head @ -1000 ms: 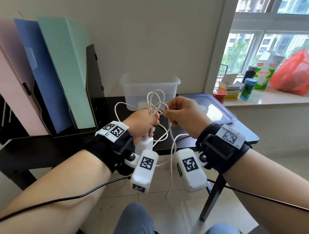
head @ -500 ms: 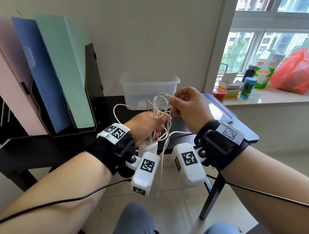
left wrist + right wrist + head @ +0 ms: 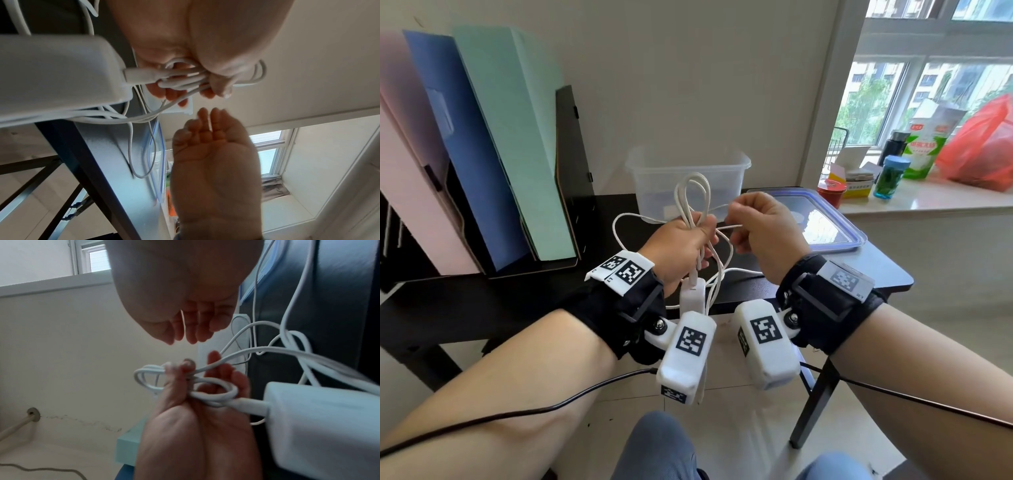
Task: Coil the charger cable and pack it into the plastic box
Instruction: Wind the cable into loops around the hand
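The white charger cable (image 3: 690, 195) is gathered into several loops that stand up out of my left hand (image 3: 688, 236). That hand grips the bundle (image 3: 180, 81), and the white adapter (image 3: 692, 296) hangs plugged in just below the fist. Loose strands trail over the table edge. My right hand (image 3: 756, 226) hovers beside the loops with its fingers curled. One strand runs up to it, but the wrist views show no cable plainly between its fingers (image 3: 191, 331). The clear plastic box (image 3: 688, 161) stands open on the table behind both hands.
The box's blue-rimmed lid (image 3: 825, 226) lies to the right on the black table (image 3: 517, 298). Pink, blue and green file holders (image 3: 500, 154) stand at the left. Bottles, a carton and a red bag (image 3: 983, 144) crowd the windowsill. My knees are below.
My right hand rose over the loops, then came back down to the right of the bundle. The left hand kept its grip and shifted slightly.
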### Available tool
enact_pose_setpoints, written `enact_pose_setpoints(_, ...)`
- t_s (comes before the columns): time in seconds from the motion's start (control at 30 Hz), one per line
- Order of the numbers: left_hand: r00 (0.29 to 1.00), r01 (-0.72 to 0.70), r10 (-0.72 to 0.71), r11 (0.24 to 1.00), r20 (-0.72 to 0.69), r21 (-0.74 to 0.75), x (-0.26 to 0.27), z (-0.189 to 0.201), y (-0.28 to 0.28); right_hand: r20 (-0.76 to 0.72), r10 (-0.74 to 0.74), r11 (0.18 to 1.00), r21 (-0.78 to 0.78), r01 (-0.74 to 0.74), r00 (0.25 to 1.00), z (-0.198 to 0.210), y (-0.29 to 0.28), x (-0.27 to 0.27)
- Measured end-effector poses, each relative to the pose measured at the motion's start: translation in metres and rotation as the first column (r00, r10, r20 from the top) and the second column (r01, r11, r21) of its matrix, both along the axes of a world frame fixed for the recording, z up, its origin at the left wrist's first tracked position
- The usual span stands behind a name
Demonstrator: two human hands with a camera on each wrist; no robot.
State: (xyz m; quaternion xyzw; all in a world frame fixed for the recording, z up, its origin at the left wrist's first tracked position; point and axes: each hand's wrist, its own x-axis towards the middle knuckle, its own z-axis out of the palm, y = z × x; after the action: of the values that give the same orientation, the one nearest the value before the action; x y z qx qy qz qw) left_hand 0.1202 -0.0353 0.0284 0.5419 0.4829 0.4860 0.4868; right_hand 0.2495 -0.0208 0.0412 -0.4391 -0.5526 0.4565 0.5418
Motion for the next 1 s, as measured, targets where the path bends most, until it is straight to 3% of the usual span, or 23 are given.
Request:
enact_pose_setpoints(0.27, 0.958, -0.051, 0.04, 0.998, 0.283, 0.032, -0.004, 0.007, 0.004, 0.209, 0.186, 0.975, -0.158, -0.155, 0.96, -0.024, -0.004, 0.004)
enact_pose_setpoints(0.43, 0.903, -0.041, 0.027, 0.999, 0.429, 0.022, -0.011, 0.016, 0.004, 0.326, 0.345, 0.934, -0.211, -0.288, 0.88, -0.034, -0.009, -0.003)
enact_pose_setpoints(0.7, 0.831, -0.012, -0.062, 0.992, 0.554, 0.128, -0.029, 0.038, -0.002, 0.563, 0.287, 0.957, -0.14, -0.253, 0.775, -0.041, -0.008, -0.01)
enact_pose_setpoints(0.83, 0.775, 0.006, -0.083, 0.992, 0.626, 0.124, -0.042, 0.045, -0.003, 0.58, 0.294, 0.955, -0.141, -0.262, 0.759, -0.043, -0.009, -0.01)
enact_pose_setpoints(1.0, 0.783, 0.085, -0.106, 0.994, 0.613, 0.063, -0.052, 0.043, -0.008, 0.748, 0.048, 0.989, 0.056, -0.135, 0.662, -0.042, -0.005, -0.013)
